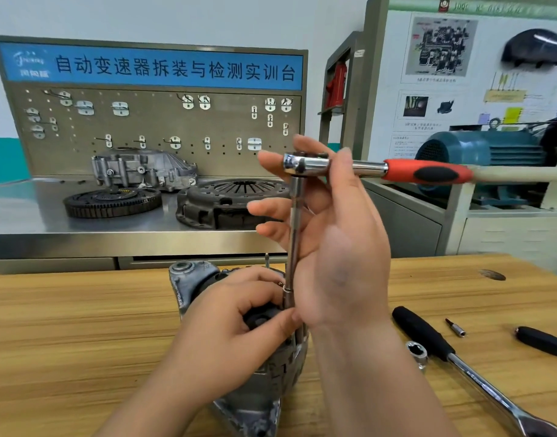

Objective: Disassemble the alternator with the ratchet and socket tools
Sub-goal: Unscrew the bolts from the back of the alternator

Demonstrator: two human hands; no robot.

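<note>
My right hand stands upright, thumb and forefinger pinching the ratchet head, other fingers splayed; my left hand pinches the socket atop the alternator on the desk.

A: Where's the ratchet?
B: Above the alternator on the wooden table — red handle level, pointing right. Its extension bar drops straight down to a socket.
A: And the hands?
B: The right hand has its thumb across the ratchet's neck, with the fingers spread straight behind the head. The left hand rests on the alternator, thumb and finger pinching the socket.
A: Anything nearby?
B: A black-handled ratchet — a loose socket just beside it.
</note>
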